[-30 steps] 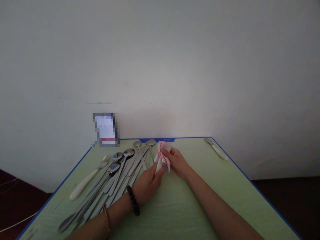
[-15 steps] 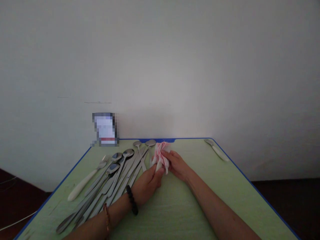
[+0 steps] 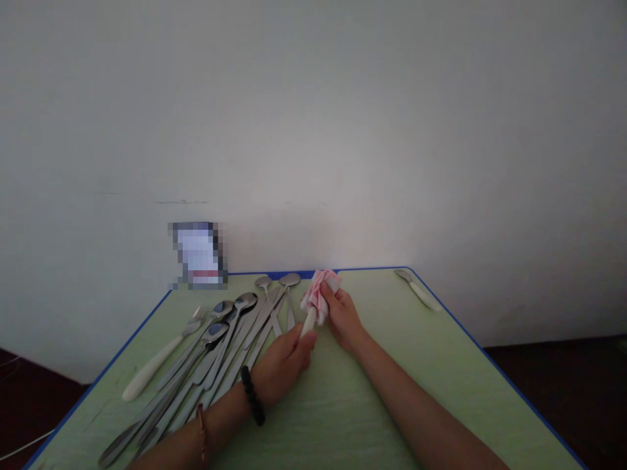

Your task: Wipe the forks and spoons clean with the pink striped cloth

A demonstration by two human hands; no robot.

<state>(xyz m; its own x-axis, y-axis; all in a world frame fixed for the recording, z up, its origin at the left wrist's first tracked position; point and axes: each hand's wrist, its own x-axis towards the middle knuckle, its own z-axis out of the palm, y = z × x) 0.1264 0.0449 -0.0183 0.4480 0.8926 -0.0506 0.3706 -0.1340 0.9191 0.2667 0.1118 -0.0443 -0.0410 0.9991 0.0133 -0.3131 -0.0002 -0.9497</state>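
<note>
My left hand (image 3: 289,356) is closed round a white handle (image 3: 308,321) that points up and away from me. The far end of this utensil is hidden inside a crumpled pink and white cloth (image 3: 318,297), so its kind does not show. Fingers of my right hand (image 3: 344,318) pinch the cloth around it, thumb on top. Left of my hands lies a pile of metal cutlery, with spoons (image 3: 245,301) and long flat handles (image 3: 235,365) overlapping. A white-handled fork (image 3: 159,362) lies at the pile's left side.
Another white-handled fork (image 3: 418,290) lies at the table's far right corner. A blurred phone-like screen (image 3: 198,254) stands at the back left. The green table (image 3: 343,418) has a blue edge and meets a pale wall (image 3: 313,130).
The cloth has slid up and away from my left hand, baring more of the white handle. My right hand moved with it, and the whole view has shifted slightly.
</note>
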